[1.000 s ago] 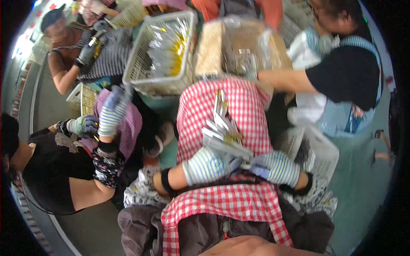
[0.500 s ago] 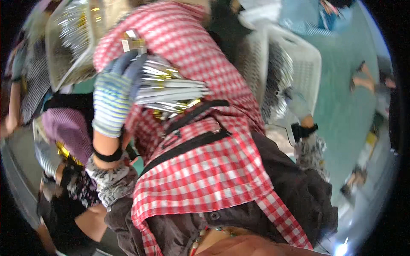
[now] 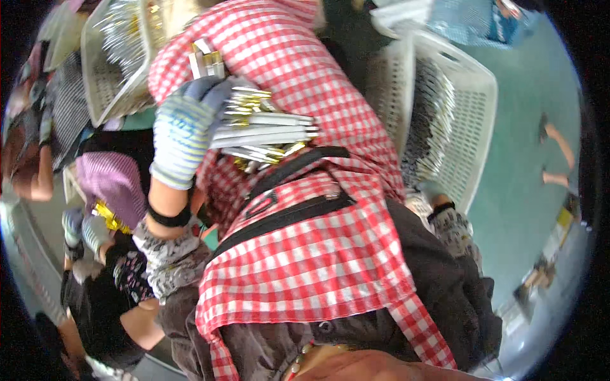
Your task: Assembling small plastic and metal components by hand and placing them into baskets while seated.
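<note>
My left hand, in a striped knit glove with grey-blue fingertips, is closed round a bundle of slim silver-and-gold metal pieces. The bundle lies over the lap of my red-and-white checked apron; blocky ends stick out past the fingers. Their exact kind I cannot make out. By the near end of a white plastic basket on my right is my right hand, gloved, its fingers mostly hidden. Many slim silver pieces lie stacked in that basket.
Another white basket with shiny silver pieces stands at the far left. Other people work close on my left; a co-worker's striped gloves are near gold pieces. A blue bag lies beyond the right basket, on a green floor.
My right hand has drawn back from the silver pieces to the basket's near end. My left hand keeps its hold on the bundle. The whole view has shifted slightly.
</note>
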A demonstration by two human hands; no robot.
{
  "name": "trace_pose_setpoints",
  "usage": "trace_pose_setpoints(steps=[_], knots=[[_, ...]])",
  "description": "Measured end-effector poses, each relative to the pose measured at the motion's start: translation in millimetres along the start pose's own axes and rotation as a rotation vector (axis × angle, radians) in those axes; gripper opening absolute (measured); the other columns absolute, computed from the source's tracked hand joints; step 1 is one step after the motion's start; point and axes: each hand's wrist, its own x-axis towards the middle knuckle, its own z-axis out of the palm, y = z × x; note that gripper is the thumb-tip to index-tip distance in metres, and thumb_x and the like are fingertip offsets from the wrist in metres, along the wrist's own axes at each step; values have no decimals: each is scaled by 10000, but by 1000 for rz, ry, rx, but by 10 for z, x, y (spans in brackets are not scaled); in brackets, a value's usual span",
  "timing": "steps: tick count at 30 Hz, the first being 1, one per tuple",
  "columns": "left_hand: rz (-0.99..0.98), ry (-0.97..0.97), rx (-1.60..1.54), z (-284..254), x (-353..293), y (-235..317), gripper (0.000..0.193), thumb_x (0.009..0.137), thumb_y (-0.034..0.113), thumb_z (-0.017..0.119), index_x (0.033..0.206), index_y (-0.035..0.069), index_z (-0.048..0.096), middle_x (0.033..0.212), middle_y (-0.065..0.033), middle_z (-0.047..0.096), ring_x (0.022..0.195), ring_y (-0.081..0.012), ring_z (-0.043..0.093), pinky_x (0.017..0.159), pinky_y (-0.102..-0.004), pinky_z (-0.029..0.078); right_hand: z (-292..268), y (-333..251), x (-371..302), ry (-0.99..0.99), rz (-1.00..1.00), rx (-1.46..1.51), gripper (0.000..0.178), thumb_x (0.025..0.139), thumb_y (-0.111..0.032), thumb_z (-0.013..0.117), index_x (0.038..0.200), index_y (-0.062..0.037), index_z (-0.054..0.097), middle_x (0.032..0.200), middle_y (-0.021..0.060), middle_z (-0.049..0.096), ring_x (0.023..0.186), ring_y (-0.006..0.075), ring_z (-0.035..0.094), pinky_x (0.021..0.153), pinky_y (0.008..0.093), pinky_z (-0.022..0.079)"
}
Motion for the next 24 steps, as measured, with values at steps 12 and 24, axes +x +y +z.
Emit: trace_pose_setpoints(steps=[12,24], knots=[[-67,250,-146,-183,-231,112,302,797,129,691,1096,85,680,960,-101,664,838,-291,647,737,-392,519,-1702,-3369,-554,396,-600,-649,252,872,-268,615,1013,-65,663,959,177,670,895,354,656,791,446,527],[-329,387,-354,-143,-867,65,329,721,55,659,1050,36,673,798,-91,606,720,-286,588,671,-393,475,-1269,-5561,-750,290,-1348,-517,216,882,-254,620,976,-60,601,770,137,609,719,332,629,672,458,482]])
